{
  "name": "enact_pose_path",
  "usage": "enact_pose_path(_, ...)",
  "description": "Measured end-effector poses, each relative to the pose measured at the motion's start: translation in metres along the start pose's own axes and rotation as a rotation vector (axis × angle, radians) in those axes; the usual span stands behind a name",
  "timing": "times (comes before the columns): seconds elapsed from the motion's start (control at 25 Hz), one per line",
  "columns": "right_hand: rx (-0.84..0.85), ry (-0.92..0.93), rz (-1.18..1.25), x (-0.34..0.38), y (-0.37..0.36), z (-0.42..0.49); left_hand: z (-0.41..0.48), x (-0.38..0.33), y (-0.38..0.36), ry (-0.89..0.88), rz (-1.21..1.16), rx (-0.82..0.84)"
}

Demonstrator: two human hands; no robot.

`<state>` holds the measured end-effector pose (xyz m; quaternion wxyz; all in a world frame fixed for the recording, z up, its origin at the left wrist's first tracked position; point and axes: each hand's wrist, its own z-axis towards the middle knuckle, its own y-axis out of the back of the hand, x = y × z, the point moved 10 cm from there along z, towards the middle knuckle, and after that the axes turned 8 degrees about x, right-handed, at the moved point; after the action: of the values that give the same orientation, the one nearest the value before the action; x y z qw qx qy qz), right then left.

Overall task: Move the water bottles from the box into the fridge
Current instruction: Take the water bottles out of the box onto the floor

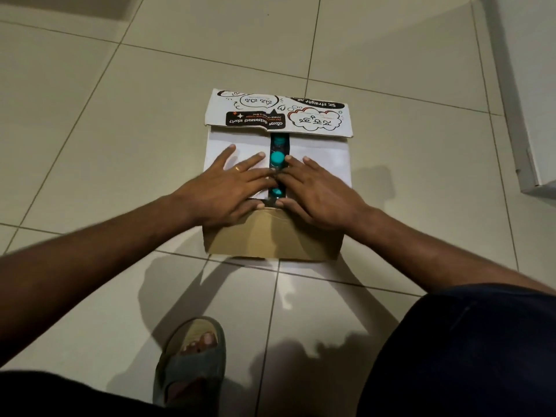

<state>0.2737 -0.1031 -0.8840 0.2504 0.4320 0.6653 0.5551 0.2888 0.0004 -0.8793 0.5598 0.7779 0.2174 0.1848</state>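
Note:
A cardboard box (270, 239) stands on the tiled floor in the middle of the view. Its two white top flaps (325, 155) lie almost closed, with a narrow gap between them. Through the gap show the teal caps of water bottles (276, 158); the bottles' bodies are hidden. A printed far flap (279, 115) is folded back. My left hand (225, 188) lies flat on the left flap, fingers straight and reaching to the gap. My right hand (313, 194) lies flat on the right flap, fingertips at the gap's edge.
A white appliance or cabinet (529, 94) stands at the right edge. My sandalled foot (192, 353) is on the floor in front of the box, and my knee (469, 350) is at the lower right. Bare beige tiles surround the box.

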Motion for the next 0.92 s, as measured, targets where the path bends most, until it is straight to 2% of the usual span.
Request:
enact_pose_path(0.12, -0.099, 0.069, -0.095, 0.002, 0.031, -0.003, 0.004, 0.001, 0.034, -0.036, 0.097, -0.091)
enact_pose_path(0.2, -0.189, 0.042, -0.097, -0.003, 0.057, -0.015, -0.003, 0.006, 0.064, -0.032, 0.100, -0.194)
enact_pose_path(0.32, -0.317, -0.088, -0.034, -0.028, 0.103, -0.045, -0.028, 0.042, 0.105, 0.072, 0.017, -0.304)
enact_pose_path(0.44, -0.327, -0.235, 0.014, -0.066, 0.121, -0.082, -0.060, 0.094, 0.119, 0.206, -0.063, -0.339)
enact_pose_path(0.56, -0.280, -0.391, 0.121, -0.102, 0.091, -0.106, -0.088, 0.142, 0.082, 0.424, -0.407, -0.266)
enact_pose_path(0.68, -0.150, -0.413, 0.327, -0.098, 0.027, -0.100, -0.094, 0.145, 0.012, 0.567, -0.747, -0.084)
enact_pose_path(0.84, -0.140, -0.563, 0.631, -0.084, -0.022, -0.092, -0.070, 0.105, -0.063, 0.527, -1.037, 0.065)
enact_pose_path(0.92, -0.157, -0.575, 0.448, -0.077, -0.013, -0.090, -0.060, 0.083, -0.069, 0.435, -1.157, 0.102)
